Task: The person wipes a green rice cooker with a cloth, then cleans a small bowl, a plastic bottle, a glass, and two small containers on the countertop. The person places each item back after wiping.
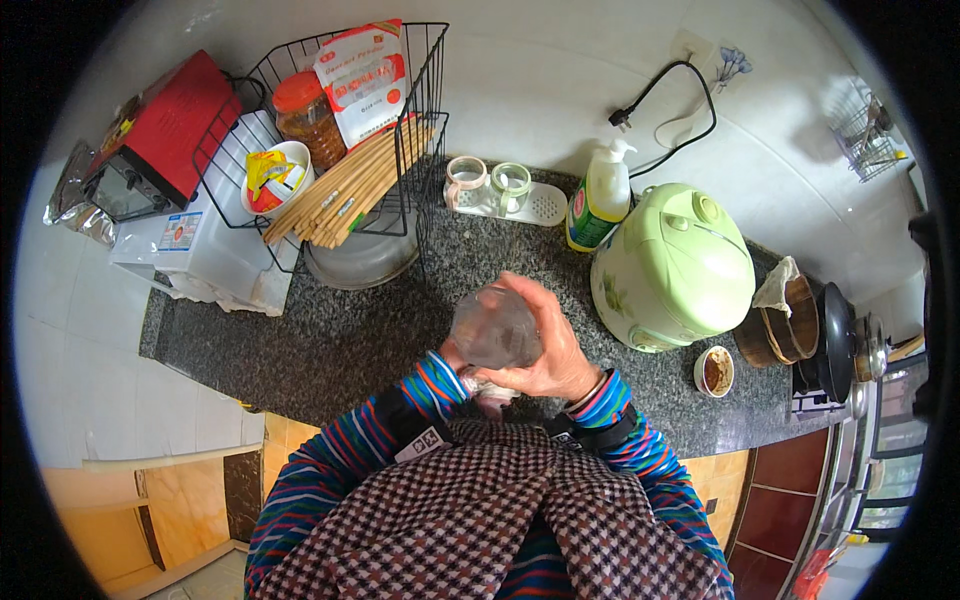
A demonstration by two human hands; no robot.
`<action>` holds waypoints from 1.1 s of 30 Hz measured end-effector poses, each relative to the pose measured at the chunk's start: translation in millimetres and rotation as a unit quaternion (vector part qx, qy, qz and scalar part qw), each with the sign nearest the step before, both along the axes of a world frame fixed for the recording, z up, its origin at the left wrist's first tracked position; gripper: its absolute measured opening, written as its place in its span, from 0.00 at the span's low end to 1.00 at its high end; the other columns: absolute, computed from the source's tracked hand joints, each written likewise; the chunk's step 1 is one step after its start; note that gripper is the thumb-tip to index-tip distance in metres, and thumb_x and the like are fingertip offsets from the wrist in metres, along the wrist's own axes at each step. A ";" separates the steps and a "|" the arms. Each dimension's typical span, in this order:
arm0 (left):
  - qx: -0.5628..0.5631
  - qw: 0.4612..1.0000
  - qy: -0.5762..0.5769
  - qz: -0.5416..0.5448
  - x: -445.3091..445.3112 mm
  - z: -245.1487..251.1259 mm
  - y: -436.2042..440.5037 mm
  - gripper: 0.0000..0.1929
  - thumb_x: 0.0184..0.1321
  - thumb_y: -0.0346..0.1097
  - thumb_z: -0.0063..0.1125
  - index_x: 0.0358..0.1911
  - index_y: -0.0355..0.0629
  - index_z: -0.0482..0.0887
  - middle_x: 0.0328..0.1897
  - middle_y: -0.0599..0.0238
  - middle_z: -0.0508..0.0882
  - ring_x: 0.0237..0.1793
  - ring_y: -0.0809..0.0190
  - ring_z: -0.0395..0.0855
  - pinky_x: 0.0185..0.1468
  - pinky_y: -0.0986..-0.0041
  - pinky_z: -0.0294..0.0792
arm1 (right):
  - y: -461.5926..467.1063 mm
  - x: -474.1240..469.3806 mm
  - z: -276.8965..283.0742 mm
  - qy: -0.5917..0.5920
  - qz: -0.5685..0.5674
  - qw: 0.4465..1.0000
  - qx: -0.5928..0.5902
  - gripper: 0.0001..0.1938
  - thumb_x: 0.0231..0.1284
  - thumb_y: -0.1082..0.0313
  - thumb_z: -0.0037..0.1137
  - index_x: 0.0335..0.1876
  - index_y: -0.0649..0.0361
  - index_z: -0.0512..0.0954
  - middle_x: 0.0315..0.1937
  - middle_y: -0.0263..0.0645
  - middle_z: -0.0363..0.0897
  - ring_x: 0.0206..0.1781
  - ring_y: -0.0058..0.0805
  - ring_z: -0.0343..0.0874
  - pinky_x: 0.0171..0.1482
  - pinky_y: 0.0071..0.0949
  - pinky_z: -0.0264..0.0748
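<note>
A clear, rounded container (495, 328), of glass or plastic, is held up in front of my body over the granite counter. My right hand (556, 343) wraps around its right side, with the thumb below and the fingers above. Most of my left hand (454, 355) is hidden beneath and behind the container, so its hold cannot be made out. A pale cloth-like thing (491, 393) shows just under the container, near my left wrist.
A green rice cooker (675, 270) stands to the right, a small stained cup (714, 372) beside it. Behind are a soap pump bottle (600, 196) and two mugs (466, 183). A black wire rack (427, 75) holds chopsticks (352, 187) at left.
</note>
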State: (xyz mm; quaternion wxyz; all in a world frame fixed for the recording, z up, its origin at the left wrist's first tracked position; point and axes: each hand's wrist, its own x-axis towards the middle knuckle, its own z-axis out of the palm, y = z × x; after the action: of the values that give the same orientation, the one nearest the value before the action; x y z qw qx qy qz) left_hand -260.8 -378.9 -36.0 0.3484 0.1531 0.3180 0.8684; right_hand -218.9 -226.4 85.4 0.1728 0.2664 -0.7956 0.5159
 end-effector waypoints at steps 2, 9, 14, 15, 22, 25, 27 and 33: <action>-0.027 0.999 0.010 -0.045 -5.7 3.5 -1.5 0.29 0.64 0.41 0.59 0.66 0.42 0.65 0.66 0.62 0.71 0.63 0.59 0.72 0.68 0.64 0.67 | 11.4 -1.2 5.8 -0.067 0.012 0.997 0.045 0.45 0.36 0.60 0.80 0.63 0.62 0.64 0.54 0.43 0.75 0.58 0.37 0.77 0.60 0.35 0.72; -0.169 0.972 -0.129 0.103 -10.7 39.9 26.5 0.17 0.70 0.48 0.51 0.37 0.40 0.82 0.31 0.73 0.81 0.32 0.75 0.76 0.37 0.81 0.71 | 15.0 -12.1 -2.9 -0.107 -0.122 0.960 -0.230 0.38 0.42 0.69 0.75 0.59 0.65 0.62 0.47 0.40 0.75 0.50 0.28 0.76 0.57 0.32 0.74; -0.147 0.942 0.103 0.283 -14.2 82.2 23.2 0.12 0.71 0.39 0.53 0.50 0.39 0.77 0.40 0.74 0.80 0.39 0.76 0.75 0.43 0.80 0.71 | 13.7 -23.9 -13.5 -0.034 -0.303 0.941 -0.145 0.37 0.42 0.74 0.73 0.58 0.63 0.62 0.49 0.41 0.73 0.49 0.28 0.75 0.54 0.30 0.74; -0.131 0.931 0.147 0.308 -13.9 89.3 22.9 0.14 0.70 0.38 0.53 0.53 0.38 0.76 0.42 0.72 0.81 0.41 0.76 0.76 0.45 0.80 0.71 | 10.0 -24.6 -16.7 -0.032 -0.308 0.941 -0.138 0.38 0.41 0.72 0.74 0.59 0.64 0.61 0.47 0.41 0.74 0.47 0.29 0.76 0.51 0.30 0.75; -0.300 0.683 0.566 0.350 -1.8 102.9 8.8 0.17 0.61 0.39 0.60 0.49 0.35 0.78 0.50 0.43 0.77 0.48 0.39 0.78 0.51 0.58 0.71 | 6.9 -12.1 -34.3 -0.119 -0.195 0.968 -0.106 0.45 0.43 0.64 0.73 0.65 0.65 0.56 0.53 0.44 0.69 0.51 0.31 0.73 0.53 0.33 0.74; -0.327 0.668 0.584 0.325 -1.3 93.0 1.6 0.15 0.60 0.40 0.63 0.45 0.38 0.80 0.47 0.48 0.77 0.43 0.42 0.80 0.43 0.59 0.74 | 9.6 -1.3 -43.9 -0.184 -0.100 0.967 -0.148 0.46 0.48 0.60 0.72 0.69 0.61 0.52 0.57 0.43 0.64 0.58 0.31 0.69 0.60 0.35 0.69; -0.349 0.703 0.549 0.287 -6.6 84.2 -1.6 0.15 0.59 0.39 0.63 0.45 0.40 0.81 0.47 0.50 0.78 0.42 0.43 0.81 0.42 0.60 0.74 | 10.9 7.3 -51.5 -0.241 -0.070 0.947 -0.202 0.41 0.54 0.61 0.67 0.69 0.62 0.52 0.59 0.44 0.63 0.61 0.33 0.66 0.63 0.36 0.66; -0.356 0.798 0.486 0.034 -13.9 32.9 -9.7 0.13 0.65 0.38 0.57 0.47 0.38 0.79 0.43 0.51 0.81 0.45 0.44 0.82 0.48 0.60 0.73 | 20.7 -1.9 -71.0 -0.220 -0.131 0.922 -0.291 0.33 0.55 0.73 0.66 0.64 0.61 0.59 0.56 0.38 0.65 0.60 0.29 0.66 0.65 0.33 0.64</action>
State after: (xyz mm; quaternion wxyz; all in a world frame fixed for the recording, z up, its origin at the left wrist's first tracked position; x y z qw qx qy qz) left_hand -274.7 -388.6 -3.1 0.1483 0.4090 0.7372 0.5170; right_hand -220.8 -205.7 14.3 0.1299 -0.0227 -0.6561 0.7431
